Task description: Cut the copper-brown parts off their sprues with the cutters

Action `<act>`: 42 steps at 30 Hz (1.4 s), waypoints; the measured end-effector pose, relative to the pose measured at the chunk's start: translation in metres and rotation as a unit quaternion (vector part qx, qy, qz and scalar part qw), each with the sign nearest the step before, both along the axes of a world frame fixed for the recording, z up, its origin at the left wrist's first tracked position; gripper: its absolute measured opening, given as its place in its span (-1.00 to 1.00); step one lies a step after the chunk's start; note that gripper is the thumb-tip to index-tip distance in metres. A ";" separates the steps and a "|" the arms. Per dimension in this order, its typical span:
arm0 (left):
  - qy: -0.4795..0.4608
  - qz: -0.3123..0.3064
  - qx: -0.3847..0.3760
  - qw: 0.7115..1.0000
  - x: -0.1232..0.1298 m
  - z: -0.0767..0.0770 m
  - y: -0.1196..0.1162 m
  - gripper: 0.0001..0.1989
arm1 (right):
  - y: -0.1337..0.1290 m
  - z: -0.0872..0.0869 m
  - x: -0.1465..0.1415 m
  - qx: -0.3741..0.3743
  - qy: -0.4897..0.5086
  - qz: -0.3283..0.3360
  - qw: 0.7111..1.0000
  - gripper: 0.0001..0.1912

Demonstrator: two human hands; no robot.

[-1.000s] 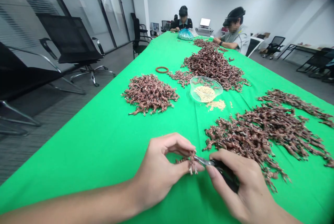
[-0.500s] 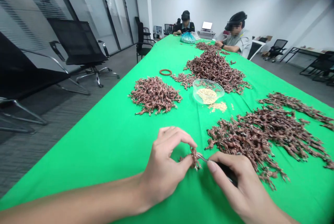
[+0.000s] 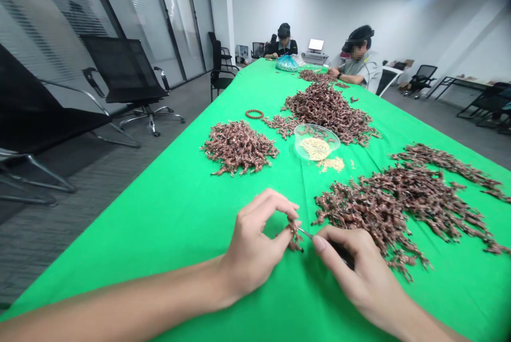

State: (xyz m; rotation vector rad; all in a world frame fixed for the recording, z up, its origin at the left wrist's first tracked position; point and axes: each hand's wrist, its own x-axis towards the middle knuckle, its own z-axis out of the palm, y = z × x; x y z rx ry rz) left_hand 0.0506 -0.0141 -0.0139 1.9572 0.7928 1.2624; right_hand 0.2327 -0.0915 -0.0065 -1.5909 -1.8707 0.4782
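Observation:
My left hand [image 3: 255, 241] pinches a small brown animal figurine [image 3: 294, 238] between thumb and fingers, a little above the green cloth. Thin legs with dark ends show on the figurine, which looks horse-like. In my right hand [image 3: 359, 273] is a slim tool [image 3: 305, 232] with a dark handle and a narrow metal tip. That tip meets the figurine or lies right beside it; the exact contact is too small to tell. Close to my right hand spreads a large pile of similar brown figurines [image 3: 371, 209].
Another figurine pile [image 3: 239, 146] lies left of a clear plastic bowl [image 3: 317, 142] holding pale grains, some spilled beside it. Behind are a bigger heap [image 3: 329, 110], a brown ring [image 3: 254, 114] and a blue bag [image 3: 287, 63]. Two people sit at the far end. Chairs [image 3: 120, 76] stand left.
The figurine has tilted in my left fingers, its lower end now swung down. Both hands have shifted slightly left. The camera view has moved a little.

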 end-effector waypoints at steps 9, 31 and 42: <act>-0.024 0.002 0.012 1.000 0.001 -0.003 0.002 -0.77 | 0.001 -0.004 0.003 -0.074 0.027 0.004 0.997 -0.51; -0.006 -0.061 0.070 0.996 -0.004 0.001 0.015 -0.77 | 0.004 -0.001 0.011 -0.135 0.106 0.010 0.985 -0.42; -0.028 -0.076 -0.240 0.967 -0.001 0.007 0.013 -0.72 | 0.008 0.001 0.025 0.213 -0.037 -0.003 0.976 -0.84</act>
